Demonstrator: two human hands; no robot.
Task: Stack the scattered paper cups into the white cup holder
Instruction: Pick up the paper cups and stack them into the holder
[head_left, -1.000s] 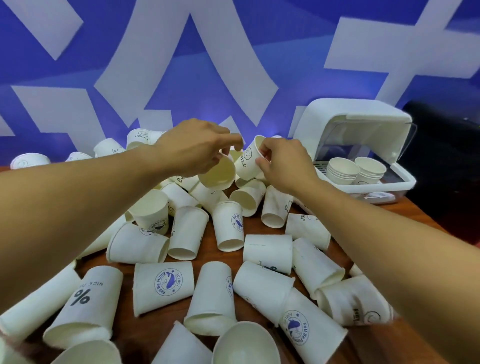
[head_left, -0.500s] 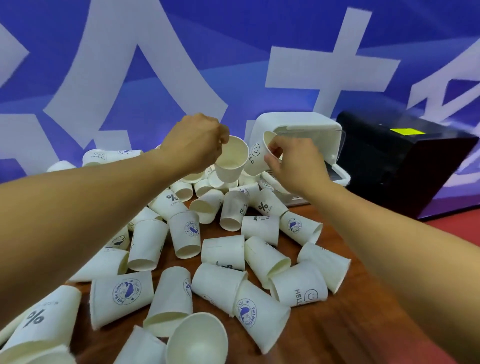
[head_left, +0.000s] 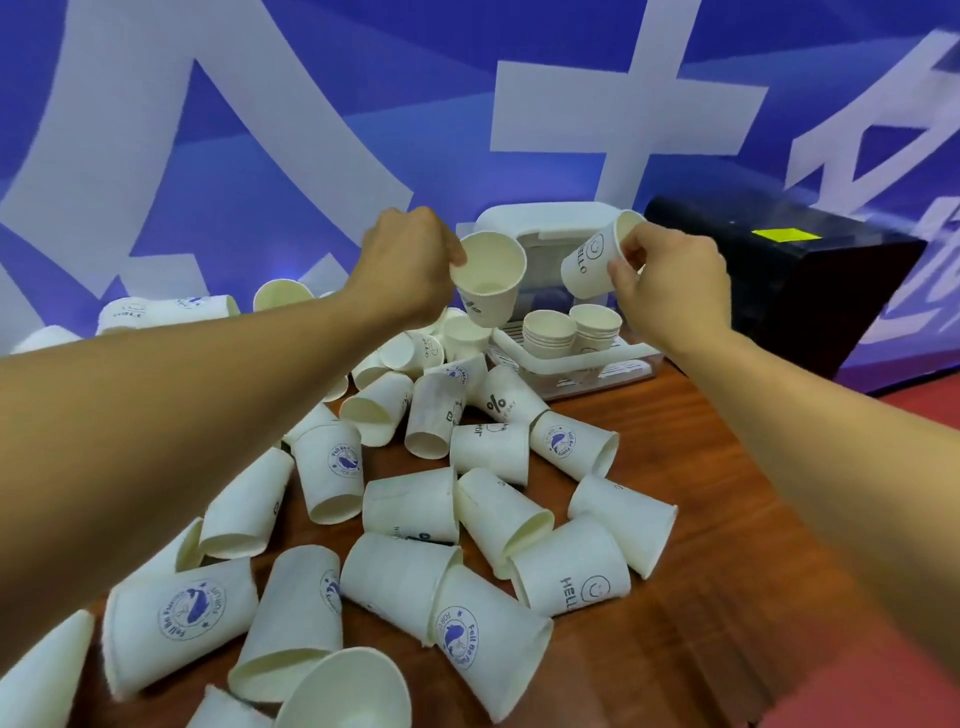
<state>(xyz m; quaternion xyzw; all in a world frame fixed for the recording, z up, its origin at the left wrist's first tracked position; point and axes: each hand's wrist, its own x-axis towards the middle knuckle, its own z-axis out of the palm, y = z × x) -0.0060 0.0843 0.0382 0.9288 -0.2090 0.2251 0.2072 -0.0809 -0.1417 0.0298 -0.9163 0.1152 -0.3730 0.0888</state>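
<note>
The white cup holder (head_left: 574, 359) sits at the far edge of the worktop (head_left: 727, 545), at about one o'clock from the middle of the heap, with its hinged lid (head_left: 545, 221) tipped up at the back. In its tray stand two short stacks of nested cups, mouths up: the left stack (head_left: 549, 332) lies at nine o'clock of the right stack (head_left: 596, 323), and the two are just beside each other.

Both hands are in the air above the holder. The left hand (head_left: 410, 265) is curled round the rim of a white cup (head_left: 491, 280), which hangs near the holder's nine o'clock side, roughly upright, its mouth tilted toward the camera (a small dark print shows low on its wall). The right hand (head_left: 670, 280) pinches the HELLO cup (head_left: 592, 260) near its rim. This cup is tilted, base toward seven o'clock and mouth toward one o'clock, just in front of the raised lid.

The scattered paper cups (head_left: 410, 506) cover the worktop from the holder's seven o'clock corner down to the near edge, most lying on their sides and many touching. Some bear a round blue logo, a percent sign or a smiley.

A black box (head_left: 789, 301) with a yellow label (head_left: 784, 235) stands at three o'clock of the holder, and a blue wall (head_left: 260, 156) with big white shapes rises at twelve o'clock
</note>
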